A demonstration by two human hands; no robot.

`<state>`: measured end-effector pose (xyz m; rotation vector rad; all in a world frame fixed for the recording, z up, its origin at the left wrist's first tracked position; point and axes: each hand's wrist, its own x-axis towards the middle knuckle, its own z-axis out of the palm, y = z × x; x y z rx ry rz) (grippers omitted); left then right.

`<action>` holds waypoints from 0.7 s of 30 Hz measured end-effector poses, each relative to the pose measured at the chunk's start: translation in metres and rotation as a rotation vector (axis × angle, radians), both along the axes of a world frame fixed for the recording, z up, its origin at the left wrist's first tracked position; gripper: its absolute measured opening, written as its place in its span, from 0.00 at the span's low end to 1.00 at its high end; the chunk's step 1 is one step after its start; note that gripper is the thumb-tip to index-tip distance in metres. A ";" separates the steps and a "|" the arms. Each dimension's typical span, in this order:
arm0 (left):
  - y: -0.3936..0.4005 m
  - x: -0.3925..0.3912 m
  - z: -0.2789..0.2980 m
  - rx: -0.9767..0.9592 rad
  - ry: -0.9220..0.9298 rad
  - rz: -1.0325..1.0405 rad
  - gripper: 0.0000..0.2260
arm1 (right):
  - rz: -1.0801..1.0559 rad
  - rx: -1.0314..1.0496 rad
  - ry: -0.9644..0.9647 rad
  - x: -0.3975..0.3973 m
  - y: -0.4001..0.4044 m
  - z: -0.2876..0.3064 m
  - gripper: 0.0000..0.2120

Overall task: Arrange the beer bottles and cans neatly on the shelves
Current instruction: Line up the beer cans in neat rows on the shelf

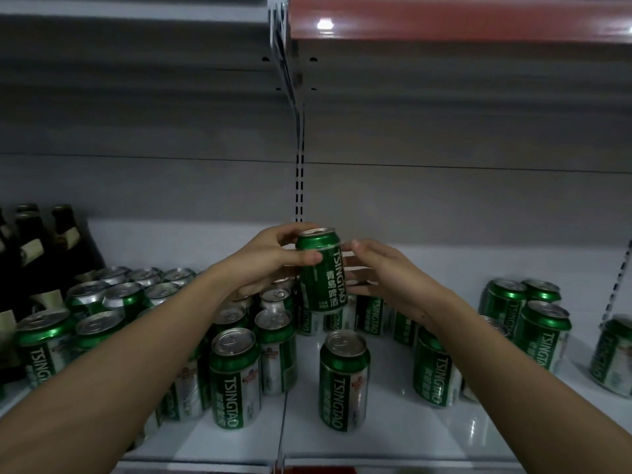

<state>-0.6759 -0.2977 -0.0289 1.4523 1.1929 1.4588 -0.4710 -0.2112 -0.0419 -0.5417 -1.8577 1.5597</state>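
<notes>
This is a shop aisle: white metal shelves [376, 436] hang from a slotted upright [299, 186], a red price rail [444, 18] edges the shelf at 12 o'clock, and rows of identical green beer cans [343, 378] stand beside dark bottles [34, 241] at 9 o'clock.

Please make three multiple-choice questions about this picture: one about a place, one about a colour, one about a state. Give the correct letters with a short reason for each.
1. Where do the dark bottles stand?
A. far left of the shelf
B. far right
C. front centre

2. What is the main colour of the raised can?
A. red
B. green
C. blue

3. How is the raised can held?
A. lying on the shelf
B. gripped by the left hand
C. balanced on a bottle

Answers: 1 A, they stand behind the cans at the left edge; 2 B, its body is green; 3 B, thumb and fingers wrap round it, while the right hand is open beside it.
</notes>
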 end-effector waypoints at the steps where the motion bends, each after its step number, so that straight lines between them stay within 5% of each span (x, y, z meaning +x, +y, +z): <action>1: -0.001 -0.002 0.002 -0.004 -0.012 -0.019 0.29 | 0.047 0.021 -0.015 0.002 0.002 -0.003 0.16; 5: 0.000 0.002 0.001 0.000 -0.066 -0.063 0.28 | 0.113 0.135 -0.064 0.001 0.003 -0.015 0.26; 7: 0.003 0.007 0.000 -0.004 -0.046 -0.042 0.27 | 0.096 0.159 -0.054 -0.002 0.003 -0.017 0.22; 12: 0.010 0.004 0.001 -0.020 0.517 0.215 0.23 | -0.106 0.293 -0.187 -0.012 0.013 -0.028 0.25; 21: 0.034 0.002 -0.023 -0.174 0.939 0.313 0.26 | -0.123 0.293 -0.360 -0.044 0.023 -0.061 0.25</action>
